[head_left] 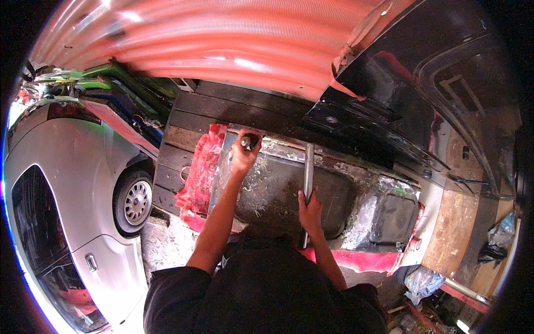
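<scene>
My left hand (243, 157) is closed around a dark, round-handled tool (248, 141) seen end-on, so its lower part is hidden. It is at the far edge of a large, stained metal panel (278, 183) with recessed dark areas and red edges. Closer to me, my right hand (310, 210) grips a long grey metal bar (309, 167). The bar lies across the panel, its far end near the panel's far rim and its near end by my body. Left of my left hand, a crumpled red cloth (201, 167) lies along the panel's left end.
Dark wooden planks (233, 106) sit beneath and behind the panel. A silver car (83, 183) is close on the left. Red corrugated sheeting (222, 44) rises behind. At right are a black car panel (400, 83), a wooden board (450, 222) and plastic bags (423, 284).
</scene>
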Tool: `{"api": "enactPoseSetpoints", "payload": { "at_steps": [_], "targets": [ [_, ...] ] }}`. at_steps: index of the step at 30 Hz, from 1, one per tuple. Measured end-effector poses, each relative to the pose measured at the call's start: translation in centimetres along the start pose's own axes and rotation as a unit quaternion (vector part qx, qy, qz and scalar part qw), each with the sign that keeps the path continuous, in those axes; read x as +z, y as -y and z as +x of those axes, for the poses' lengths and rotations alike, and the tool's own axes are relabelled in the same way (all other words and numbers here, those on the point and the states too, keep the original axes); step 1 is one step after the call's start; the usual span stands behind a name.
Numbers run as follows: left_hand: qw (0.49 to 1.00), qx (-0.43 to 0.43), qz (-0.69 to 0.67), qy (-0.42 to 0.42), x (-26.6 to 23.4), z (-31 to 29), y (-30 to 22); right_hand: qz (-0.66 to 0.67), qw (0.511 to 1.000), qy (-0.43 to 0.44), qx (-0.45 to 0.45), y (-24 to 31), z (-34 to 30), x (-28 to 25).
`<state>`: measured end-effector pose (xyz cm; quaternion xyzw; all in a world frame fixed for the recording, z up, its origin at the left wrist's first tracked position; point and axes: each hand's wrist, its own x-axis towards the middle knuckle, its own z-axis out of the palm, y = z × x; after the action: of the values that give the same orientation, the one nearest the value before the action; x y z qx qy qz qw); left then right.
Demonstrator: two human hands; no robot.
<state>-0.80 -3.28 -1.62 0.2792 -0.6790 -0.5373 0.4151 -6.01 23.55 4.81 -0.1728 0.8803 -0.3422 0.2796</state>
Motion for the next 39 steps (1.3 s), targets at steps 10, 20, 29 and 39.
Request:
{"api": "enactPoseSetpoints", "payload": {
  "at_steps": [10, 20, 29, 39],
  "targets": [
    [0.995, 0.020, 0.065, 0.074, -0.4, -0.1, -1.0, -0.009, 0.993, -0.054, -0.100, 0.8, 0.3, 0.9],
    [0.980, 0.073, 0.144, 0.119, -0.1, -1.8, 0.1, 0.010, 0.974, 0.023, -0.225, 9.7, -2.2, -0.7],
    [0.991, 0.038, 0.073, 0.104, 0.5, -1.6, -1.2, -0.063, 0.967, -0.058, -0.240, 2.8, 4.1, 3.1],
    [0.993, 0.046, 0.064, 0.084, 1.4, -1.1, -0.4, -0.102, 0.933, -0.014, -0.344, 3.3, 2.3, 2.8]
  ]
}}
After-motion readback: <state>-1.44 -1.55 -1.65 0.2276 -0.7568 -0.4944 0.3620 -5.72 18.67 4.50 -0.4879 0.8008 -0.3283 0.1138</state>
